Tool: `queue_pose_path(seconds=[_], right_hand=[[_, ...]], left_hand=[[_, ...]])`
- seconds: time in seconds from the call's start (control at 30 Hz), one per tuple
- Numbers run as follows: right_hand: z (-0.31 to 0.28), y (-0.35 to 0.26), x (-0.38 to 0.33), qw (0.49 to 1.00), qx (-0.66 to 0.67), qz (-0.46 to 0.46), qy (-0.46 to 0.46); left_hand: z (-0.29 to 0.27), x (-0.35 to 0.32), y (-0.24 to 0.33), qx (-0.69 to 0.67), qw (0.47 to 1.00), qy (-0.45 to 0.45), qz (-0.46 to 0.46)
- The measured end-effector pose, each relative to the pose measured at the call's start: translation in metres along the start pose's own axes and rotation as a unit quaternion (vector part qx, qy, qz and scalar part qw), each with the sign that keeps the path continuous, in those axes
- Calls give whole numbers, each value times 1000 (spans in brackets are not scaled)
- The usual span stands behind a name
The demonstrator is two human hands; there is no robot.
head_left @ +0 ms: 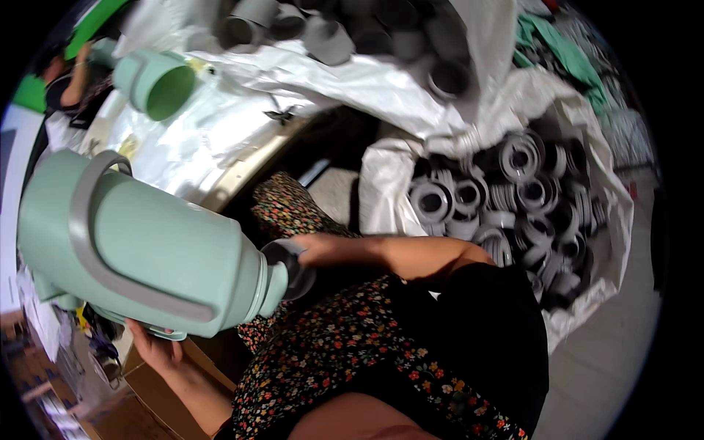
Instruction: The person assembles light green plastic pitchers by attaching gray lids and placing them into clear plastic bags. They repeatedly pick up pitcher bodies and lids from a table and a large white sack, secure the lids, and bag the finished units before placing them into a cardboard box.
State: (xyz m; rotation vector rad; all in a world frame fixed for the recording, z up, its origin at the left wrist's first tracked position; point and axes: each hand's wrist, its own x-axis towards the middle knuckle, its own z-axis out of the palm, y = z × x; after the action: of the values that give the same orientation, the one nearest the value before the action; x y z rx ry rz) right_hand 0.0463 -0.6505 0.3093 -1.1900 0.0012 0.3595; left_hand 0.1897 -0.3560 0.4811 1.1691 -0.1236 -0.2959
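Observation:
A large pale green thermos jug with a grey carrying handle lies tilted on its side before me, its narrow neck toward my body. My left hand grips it from below, the fingers partly hidden behind the jug. At the neck, my right hand is closed on a dark grey round plastic part, which sits against the mouth. Most of the right fingers are hidden behind this part, and I cannot tell whether it is fastened.
To the right stands a white sack full of grey ringed plastic parts. Ahead, grey cups lie on white sheeting, with a green jug shell at the left. Another person works at far left. Cardboard boxes stand below.

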Motion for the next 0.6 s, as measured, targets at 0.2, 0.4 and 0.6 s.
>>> queue_pose_path(seconds=[0.2, 0.4, 0.6], right_hand=[[-16, -11, -79, 938, 259, 182, 142], [-161, 106, -225, 741, -190, 113, 634], [-255, 206, -267, 683, -42, 195, 703]], left_hand=[[27, -14, -52, 293, 935, -183, -83], [44, 0, -57, 343, 901, -238, -117], [20, -3, -65, 310, 927, -169, -124]])
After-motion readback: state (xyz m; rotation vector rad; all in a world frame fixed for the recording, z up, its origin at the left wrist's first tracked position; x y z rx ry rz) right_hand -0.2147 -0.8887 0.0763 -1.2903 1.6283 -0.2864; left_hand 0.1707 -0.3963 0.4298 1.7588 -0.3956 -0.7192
